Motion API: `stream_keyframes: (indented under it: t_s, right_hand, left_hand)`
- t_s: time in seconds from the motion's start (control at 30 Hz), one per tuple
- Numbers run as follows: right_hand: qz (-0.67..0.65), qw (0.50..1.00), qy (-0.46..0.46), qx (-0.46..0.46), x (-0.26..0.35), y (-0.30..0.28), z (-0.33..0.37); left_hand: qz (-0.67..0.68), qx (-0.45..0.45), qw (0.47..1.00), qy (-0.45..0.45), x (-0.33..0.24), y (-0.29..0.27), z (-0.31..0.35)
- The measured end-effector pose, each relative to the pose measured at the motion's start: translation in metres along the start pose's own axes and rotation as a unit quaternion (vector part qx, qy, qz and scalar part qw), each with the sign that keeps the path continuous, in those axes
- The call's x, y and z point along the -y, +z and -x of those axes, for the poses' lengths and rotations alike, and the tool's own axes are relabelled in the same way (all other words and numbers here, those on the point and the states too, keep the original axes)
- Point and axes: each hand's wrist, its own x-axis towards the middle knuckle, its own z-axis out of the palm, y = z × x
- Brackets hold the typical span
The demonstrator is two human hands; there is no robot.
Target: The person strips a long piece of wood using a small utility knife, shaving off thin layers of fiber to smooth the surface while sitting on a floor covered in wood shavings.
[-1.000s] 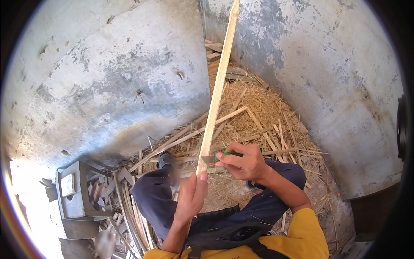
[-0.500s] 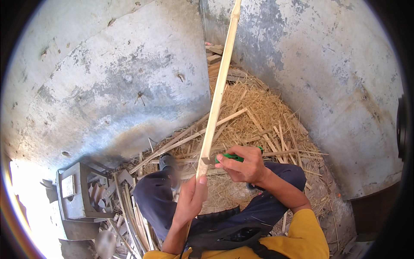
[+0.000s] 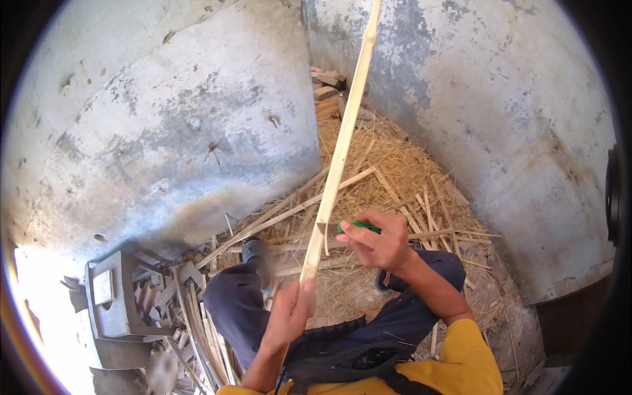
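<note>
A long pale bamboo strip [image 3: 343, 138] slants up and away from my lap, with a knot near its far end. My left hand [image 3: 289, 312] is closed round its lower part, thumb lying along the top. In my right hand [image 3: 382, 241] is a knife [image 3: 359, 228] with a green handle, the fingers wrapped round it. Its short blade meets the right edge of the strip, ahead of my left hand. A thin curled shaving [image 3: 326, 242] hangs beside the blade.
Dry shavings [image 3: 388, 158] heap up in the corner between two worn walls, with loose strips [image 3: 342, 187] across them. On the left stands a grey metal-looking frame [image 3: 115, 293] beside more strips [image 3: 197, 329]. Bricks [image 3: 326, 82] lie in the far corner. My bent knees flank the work.
The knife in my right hand has moved a little forward along the strip. A shaving now curls off at the blade. The strip's far end has swung slightly right.
</note>
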Motion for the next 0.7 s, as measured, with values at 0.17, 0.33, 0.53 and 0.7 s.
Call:
stream_keyframes:
  t_s: [0.17, 0.33, 0.53, 0.7]
  right_hand:
    - [0.001, 1.0, -0.012, 0.007, -0.003, -0.002, -0.002]
    - [0.015, 0.999, 0.029, -0.023, -0.015, -0.005, -0.005]
    - [0.026, 0.999, 0.037, -0.023, -0.029, -0.004, 0.0]
    - [0.024, 0.998, 0.044, -0.031, -0.029, -0.002, -0.005]
  left_hand:
    - [-0.021, -0.003, 1.0, 0.0, -0.003, 0.0, 0.003]
    - [-0.062, 0.011, 0.998, 0.0, 0.009, -0.005, 0.012]
    - [-0.088, 0.012, 0.996, -0.029, 0.013, -0.01, 0.023]
    - [-0.098, 0.006, 0.994, -0.038, 0.013, -0.013, 0.031]
